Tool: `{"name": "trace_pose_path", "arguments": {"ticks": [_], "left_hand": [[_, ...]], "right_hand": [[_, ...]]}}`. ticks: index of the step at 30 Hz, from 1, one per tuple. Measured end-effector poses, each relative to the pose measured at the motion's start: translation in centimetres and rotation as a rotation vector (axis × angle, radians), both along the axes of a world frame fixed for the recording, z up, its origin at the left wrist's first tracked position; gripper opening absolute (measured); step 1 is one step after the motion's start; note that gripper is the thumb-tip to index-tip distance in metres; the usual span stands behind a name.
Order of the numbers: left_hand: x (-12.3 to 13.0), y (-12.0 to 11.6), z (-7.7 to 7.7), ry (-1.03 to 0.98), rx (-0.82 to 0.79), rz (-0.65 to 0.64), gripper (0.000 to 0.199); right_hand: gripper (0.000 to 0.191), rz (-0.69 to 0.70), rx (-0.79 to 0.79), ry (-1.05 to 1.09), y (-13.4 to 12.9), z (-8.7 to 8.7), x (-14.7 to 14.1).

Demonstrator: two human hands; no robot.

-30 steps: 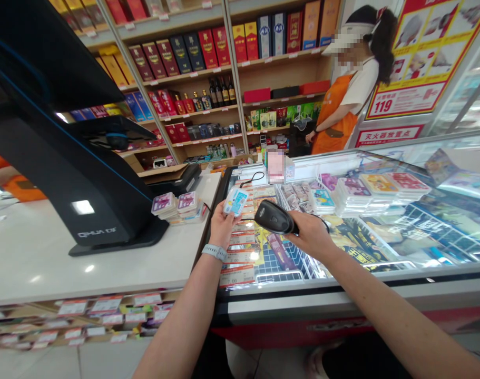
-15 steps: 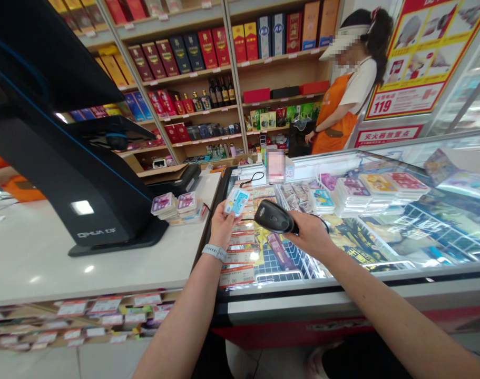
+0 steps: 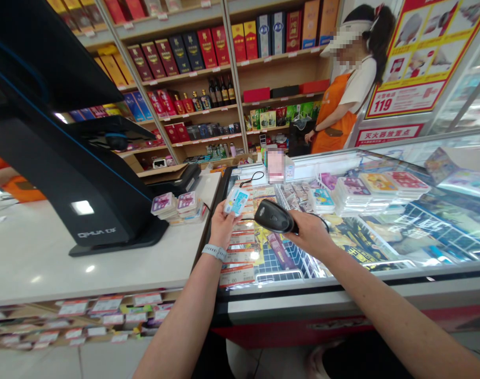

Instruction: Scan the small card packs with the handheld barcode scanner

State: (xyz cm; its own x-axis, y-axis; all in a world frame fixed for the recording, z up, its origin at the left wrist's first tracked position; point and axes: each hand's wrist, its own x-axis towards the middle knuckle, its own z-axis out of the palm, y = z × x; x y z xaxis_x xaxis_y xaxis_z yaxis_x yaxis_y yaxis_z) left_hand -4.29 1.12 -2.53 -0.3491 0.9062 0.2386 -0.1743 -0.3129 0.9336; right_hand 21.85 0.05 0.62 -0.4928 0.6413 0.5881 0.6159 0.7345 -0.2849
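A small blue and white packet was held upright in the left hand, and the fingers were closed on its lower part. Its front side was turned toward the right hand. The fingers of that hand were wrapped around the handle of a black handheld barcode scanner, whose nose pointed at the packet from just beside it. Both hands were above a glass-topped freezer, with stacks of flat packets lying on its glass at the right side. A grey band was around the left wrist. To the left stood a white counter with a black checkout terminal and a few more packets. Behind the freezer, a person in an orange apron stood before wooden shelves full of boxed liquor.
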Motion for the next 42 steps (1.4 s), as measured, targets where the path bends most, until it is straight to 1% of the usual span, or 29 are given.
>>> {"name": "trace_pose_path", "arguments": {"ticks": [11, 18, 23, 30, 38, 42], "left_hand": [[0.06, -0.19, 0.21, -0.009, -0.002, -0.001, 0.040], [0.18, -0.33, 0.54, -0.025, -0.004, -0.001, 0.042], [0.15, -0.33, 0.47, -0.024, -0.003, -0.006, 0.044], [0.12, -0.24, 0.34, -0.020, -0.001, 0.003, 0.043], [0.07, -0.35, 0.45, -0.020, -0.005, 0.001, 0.046], [0.13, -0.37, 0.47, -0.020, -0.005, 0.008, 0.047]], "right_hand": [[0.019, -0.007, -0.002, -0.010, -0.21, 0.35, -0.11], [0.018, -0.018, -0.008, -0.032, -0.13, 0.13, -0.08], [0.016, -0.013, 0.012, -0.032, -0.12, 0.17, -0.04], [0.019, -0.016, 0.002, -0.039, -0.14, 0.22, -0.08], [0.018, -0.016, 0.014, -0.025, -0.06, 0.14, -0.04], [0.023, -0.005, 0.037, 0.009, -0.04, 0.11, -0.07]]}}
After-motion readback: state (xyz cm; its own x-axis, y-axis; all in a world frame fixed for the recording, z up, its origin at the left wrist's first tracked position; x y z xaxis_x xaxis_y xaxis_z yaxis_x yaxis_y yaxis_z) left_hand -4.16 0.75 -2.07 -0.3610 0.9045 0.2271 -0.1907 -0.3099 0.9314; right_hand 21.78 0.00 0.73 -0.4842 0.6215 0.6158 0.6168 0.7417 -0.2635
